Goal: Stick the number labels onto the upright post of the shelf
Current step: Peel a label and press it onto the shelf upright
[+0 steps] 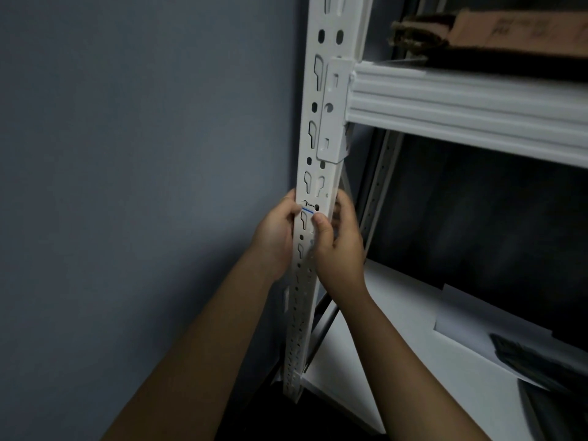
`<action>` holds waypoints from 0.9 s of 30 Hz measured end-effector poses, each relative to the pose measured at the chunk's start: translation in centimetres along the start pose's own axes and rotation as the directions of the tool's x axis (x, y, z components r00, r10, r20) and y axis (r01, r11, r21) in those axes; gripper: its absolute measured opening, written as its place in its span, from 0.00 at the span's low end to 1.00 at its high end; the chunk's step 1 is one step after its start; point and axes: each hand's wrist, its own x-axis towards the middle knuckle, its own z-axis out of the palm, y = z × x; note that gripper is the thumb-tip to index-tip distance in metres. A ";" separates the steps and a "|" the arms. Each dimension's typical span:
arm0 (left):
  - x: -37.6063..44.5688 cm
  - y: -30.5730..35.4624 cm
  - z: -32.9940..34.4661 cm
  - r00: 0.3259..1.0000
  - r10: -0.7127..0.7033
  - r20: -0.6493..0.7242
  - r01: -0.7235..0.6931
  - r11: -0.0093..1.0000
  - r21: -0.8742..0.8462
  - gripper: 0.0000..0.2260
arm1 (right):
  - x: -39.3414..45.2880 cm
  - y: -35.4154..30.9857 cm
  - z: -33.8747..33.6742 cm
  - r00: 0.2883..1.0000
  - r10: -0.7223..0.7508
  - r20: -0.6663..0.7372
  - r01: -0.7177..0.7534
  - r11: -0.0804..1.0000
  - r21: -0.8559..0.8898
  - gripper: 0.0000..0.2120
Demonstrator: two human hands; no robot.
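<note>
The white slotted upright post (329, 23) of the shelf runs from the top of the view down to the floor. A small label (307, 209) with a blue line and a dark mark lies on the post's front face at hand height. My left hand (276, 238) curls around the post's left edge, thumb at the label's left end. My right hand (339, 246) wraps the post's right edge, its thumb pressing the face just below the label's right end.
A white shelf beam (461, 103) joins the post at upper right, with cardboard (496, 30) lying above it. A lower white shelf board (413, 345) carries a dark flat object (541, 354). A grey wall (143, 154) fills the left side.
</note>
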 end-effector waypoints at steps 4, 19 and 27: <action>0.0 0.3 0.1 1.000 -0.001 0.005 0.001 1.000 0.023 0.18 | -0.1 -0.4 -0.2 1.000 -0.001 0.006 0.001 1.000 -0.002 0.19; 0.0 0.8 0.5 0.998 -0.010 -0.055 0.016 0.992 0.121 0.19 | -0.3 -1.3 -0.5 0.998 0.063 0.028 -0.063 0.998 -0.005 0.20; 0.0 0.9 0.4 0.991 -0.021 -0.136 0.039 0.990 0.136 0.22 | -0.3 -1.7 -0.7 0.998 0.044 0.044 -0.044 0.999 -0.001 0.20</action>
